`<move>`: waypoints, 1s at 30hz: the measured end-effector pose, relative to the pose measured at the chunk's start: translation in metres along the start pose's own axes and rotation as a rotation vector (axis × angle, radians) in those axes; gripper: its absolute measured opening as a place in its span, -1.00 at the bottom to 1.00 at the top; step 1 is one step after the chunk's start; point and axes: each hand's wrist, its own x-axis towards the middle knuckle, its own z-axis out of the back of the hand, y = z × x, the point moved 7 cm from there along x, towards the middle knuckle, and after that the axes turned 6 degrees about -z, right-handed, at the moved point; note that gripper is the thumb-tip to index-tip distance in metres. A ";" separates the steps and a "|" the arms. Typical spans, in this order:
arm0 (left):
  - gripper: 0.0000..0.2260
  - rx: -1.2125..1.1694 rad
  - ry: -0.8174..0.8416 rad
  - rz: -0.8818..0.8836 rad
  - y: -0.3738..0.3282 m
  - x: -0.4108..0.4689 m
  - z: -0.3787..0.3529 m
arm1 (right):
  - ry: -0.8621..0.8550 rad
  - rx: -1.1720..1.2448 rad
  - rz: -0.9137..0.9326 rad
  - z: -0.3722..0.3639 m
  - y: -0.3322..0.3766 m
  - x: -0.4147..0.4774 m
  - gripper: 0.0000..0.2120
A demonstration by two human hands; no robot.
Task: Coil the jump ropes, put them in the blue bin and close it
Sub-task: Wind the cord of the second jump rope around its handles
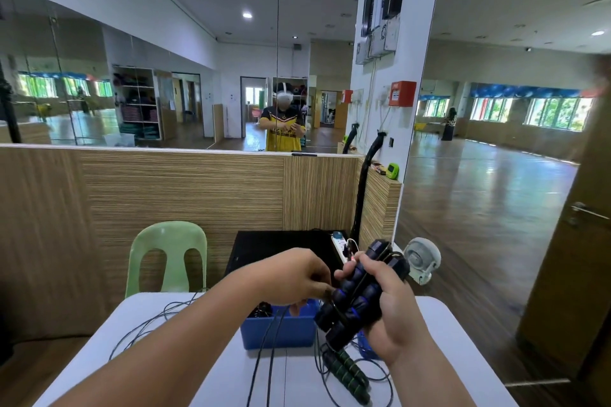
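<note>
Right hand (393,311) wraps paired black-blue rope handles (353,297); left hand (294,277) pinches black cord (264,350) beside them, over blue bin (277,332). Red wall box (401,93) lettering too small to read.

The hands (297,277) and forearms (198,334) are bare; the reflected jersey (281,139) is yellow-black.

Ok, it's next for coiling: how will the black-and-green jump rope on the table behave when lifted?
The black-and-green jump rope probably hangs floppy: its cord lies in loose loops on the table. Its ribbed handles look padded, so likely grippy, not slippery. They could roll, being round.
</note>
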 end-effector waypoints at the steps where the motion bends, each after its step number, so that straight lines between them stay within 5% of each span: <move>1: -0.81 -0.011 -0.007 0.012 -0.001 -0.002 0.002 | -0.011 -0.032 0.002 0.003 -0.001 0.000 -0.78; 12: -0.70 0.160 -0.177 0.080 -0.030 -0.017 0.008 | -0.237 -0.040 0.071 0.030 -0.012 0.015 -0.77; 18: -0.67 -0.589 -0.504 0.204 -0.029 -0.032 -0.029 | -0.412 0.093 0.275 0.032 0.000 0.015 -0.60; 22: -0.64 -1.115 -0.610 0.308 -0.029 -0.037 -0.068 | -0.398 0.141 0.367 0.021 0.007 0.012 -0.77; 25: -0.63 -1.257 -0.620 0.367 -0.024 -0.041 -0.080 | -0.333 0.224 0.356 0.009 0.012 0.005 -0.80; 30: -0.64 -1.150 -0.662 0.324 -0.018 -0.048 -0.071 | -0.183 0.396 0.278 -0.001 0.012 -0.002 -0.83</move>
